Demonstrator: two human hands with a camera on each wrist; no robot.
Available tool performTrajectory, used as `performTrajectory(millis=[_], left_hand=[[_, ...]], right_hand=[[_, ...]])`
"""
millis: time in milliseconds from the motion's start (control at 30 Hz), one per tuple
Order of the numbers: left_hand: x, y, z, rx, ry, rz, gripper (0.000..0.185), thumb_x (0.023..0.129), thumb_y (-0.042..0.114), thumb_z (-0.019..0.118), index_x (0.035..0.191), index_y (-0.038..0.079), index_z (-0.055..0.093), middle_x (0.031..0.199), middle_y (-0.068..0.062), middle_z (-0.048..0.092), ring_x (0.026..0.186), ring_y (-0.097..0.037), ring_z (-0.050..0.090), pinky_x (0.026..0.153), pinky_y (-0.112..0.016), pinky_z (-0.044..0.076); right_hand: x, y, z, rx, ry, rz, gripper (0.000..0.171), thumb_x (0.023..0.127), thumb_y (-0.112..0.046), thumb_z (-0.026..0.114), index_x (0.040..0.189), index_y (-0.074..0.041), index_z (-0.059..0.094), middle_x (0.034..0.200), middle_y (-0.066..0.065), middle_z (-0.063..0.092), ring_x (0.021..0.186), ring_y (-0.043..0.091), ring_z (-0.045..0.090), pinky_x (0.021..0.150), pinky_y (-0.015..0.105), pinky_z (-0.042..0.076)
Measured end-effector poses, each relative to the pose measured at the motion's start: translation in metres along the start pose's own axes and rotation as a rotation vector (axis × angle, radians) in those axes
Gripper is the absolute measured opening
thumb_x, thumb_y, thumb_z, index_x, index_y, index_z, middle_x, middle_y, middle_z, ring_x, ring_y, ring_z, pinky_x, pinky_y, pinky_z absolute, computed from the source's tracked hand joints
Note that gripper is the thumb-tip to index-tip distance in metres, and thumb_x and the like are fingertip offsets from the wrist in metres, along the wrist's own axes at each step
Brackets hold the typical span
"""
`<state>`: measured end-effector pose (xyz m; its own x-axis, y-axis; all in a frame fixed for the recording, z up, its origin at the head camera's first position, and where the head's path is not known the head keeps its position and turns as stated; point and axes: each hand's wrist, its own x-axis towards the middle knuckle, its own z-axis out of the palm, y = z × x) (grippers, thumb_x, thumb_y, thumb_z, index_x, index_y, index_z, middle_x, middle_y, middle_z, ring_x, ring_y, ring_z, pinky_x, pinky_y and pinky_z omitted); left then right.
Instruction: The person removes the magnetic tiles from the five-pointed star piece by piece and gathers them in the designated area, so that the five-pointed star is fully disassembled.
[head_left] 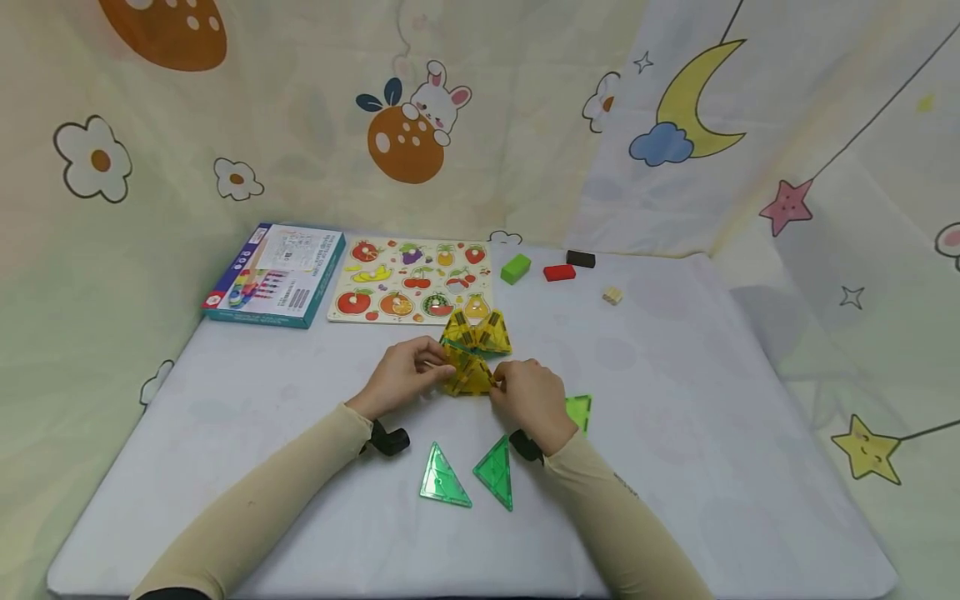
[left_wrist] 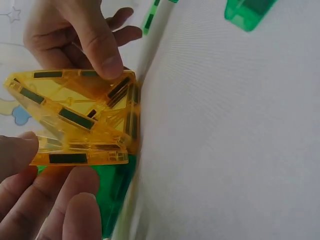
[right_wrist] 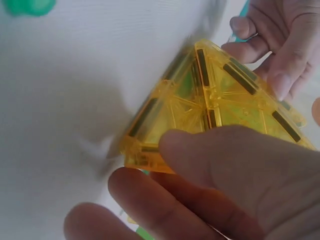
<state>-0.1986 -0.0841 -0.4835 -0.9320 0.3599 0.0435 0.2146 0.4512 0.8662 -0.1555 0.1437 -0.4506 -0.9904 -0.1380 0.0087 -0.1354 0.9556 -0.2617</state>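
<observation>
Fingers of left hand [head_left: 401, 377] and right hand [head_left: 528, 398] pinch the yellow tile pyramid [head_left: 468, 373], apex pointing up, base flat on the table [head_left: 675, 467].

The triangle tiles [head_left: 471, 354] are clear yellow with dark strips along their edges; three flat triangles [head_left: 444, 477] are green. The blocks are green [head_left: 515, 268], red [head_left: 558, 272], black [head_left: 581, 258]. The bench [head_left: 675, 417] is white.

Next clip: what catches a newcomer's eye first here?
Mid-table, the left hand and right hand pinch a cluster of yellow magnetic triangle tiles between them. Nearer the person lie loose green triangle tiles; a fruit peg puzzle and a blue box sit at the far edge.
</observation>
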Motion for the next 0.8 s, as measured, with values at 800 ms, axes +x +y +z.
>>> performTrajectory(millis=[800], left_hand=[[0.021,0.036,-0.006,0.519,-0.048,0.475,0.040,0.081,0.035,0.090,0.114,0.020,0.074,0.122,0.003,0.069,0.120,-0.019,0.061,0.110,-0.044,0.050]], right_hand=[[0.004,0.000,0.003,0.046,0.135,-0.073,0.023,0.090,-0.030,0.080,0.102,-0.010,0.080,0.085,0.002,0.079,0.063,0.014,0.066,0.052,0.026,0.051]])
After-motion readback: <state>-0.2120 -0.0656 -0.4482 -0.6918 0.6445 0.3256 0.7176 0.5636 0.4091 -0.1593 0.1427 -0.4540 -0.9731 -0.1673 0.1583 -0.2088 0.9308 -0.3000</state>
